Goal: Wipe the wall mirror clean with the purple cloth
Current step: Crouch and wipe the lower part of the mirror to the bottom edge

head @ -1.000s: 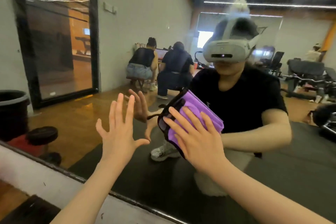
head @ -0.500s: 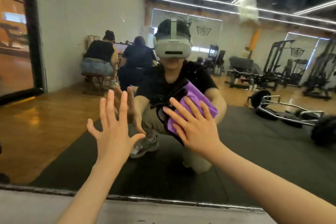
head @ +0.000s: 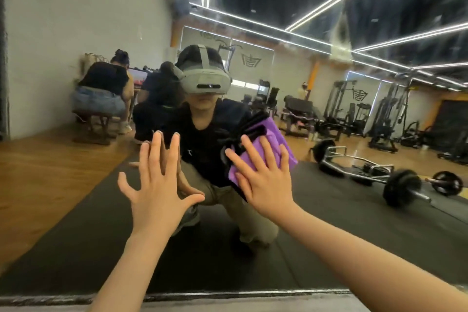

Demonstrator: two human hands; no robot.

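Since a second ago my right hand [head: 263,180] has swept the purple cloth [head: 266,149] rightward along the wall mirror [head: 76,223]; fingers straight, it presses the cloth flat on the glass. My left hand [head: 158,185], fingers spread, rests on the mirror just beside it.

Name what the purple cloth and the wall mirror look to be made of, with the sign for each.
Purple cloth: looks like soft, matte microfibre or terry with dark edging; it folds and bunches under the right hand. Wall mirror: glossy glass, apparently; it gives a sharp reflection of the gym and the left hand.
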